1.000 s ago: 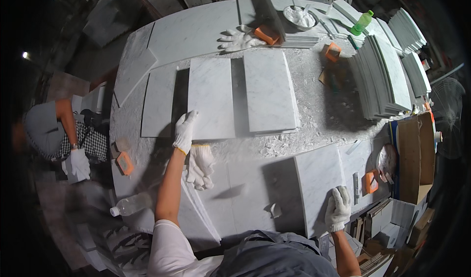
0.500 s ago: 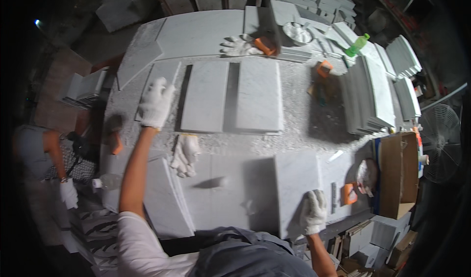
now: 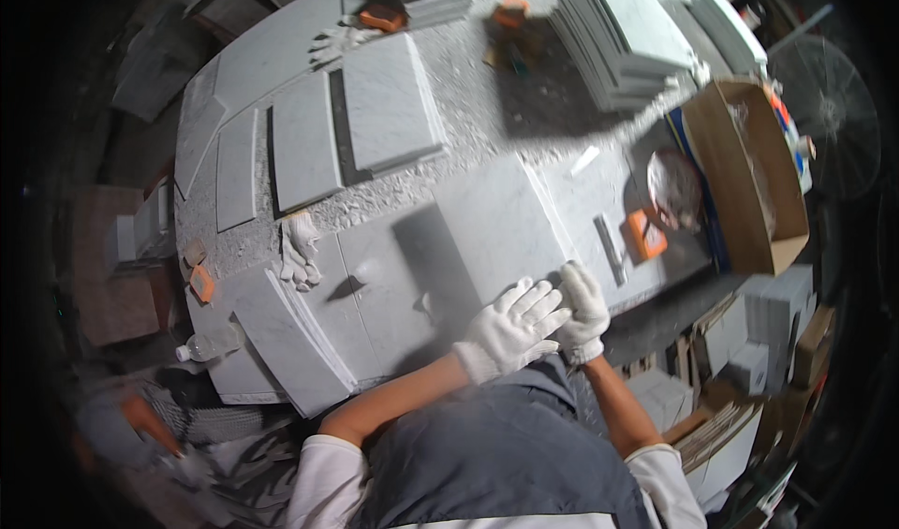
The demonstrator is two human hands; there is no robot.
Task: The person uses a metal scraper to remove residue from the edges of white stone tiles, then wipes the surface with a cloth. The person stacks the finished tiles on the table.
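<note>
Several stacked white marble slabs point(image 3: 492, 220), faintly grey-veined; left hand point(image 3: 511, 330) at their near end, fingers extended; right hand point(image 3: 584, 312) adjacent, fingers' grip indeterminable.

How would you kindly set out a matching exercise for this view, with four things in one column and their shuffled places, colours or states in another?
1. left hand
2. cardboard box
3. plastic bottle
4. rightmost orange block

A. transparent, lying on its side
B. beside a grey bar
C. brown and open
D. in a white glove

Pairs: 1-D; 2-C; 3-A; 4-B
</note>
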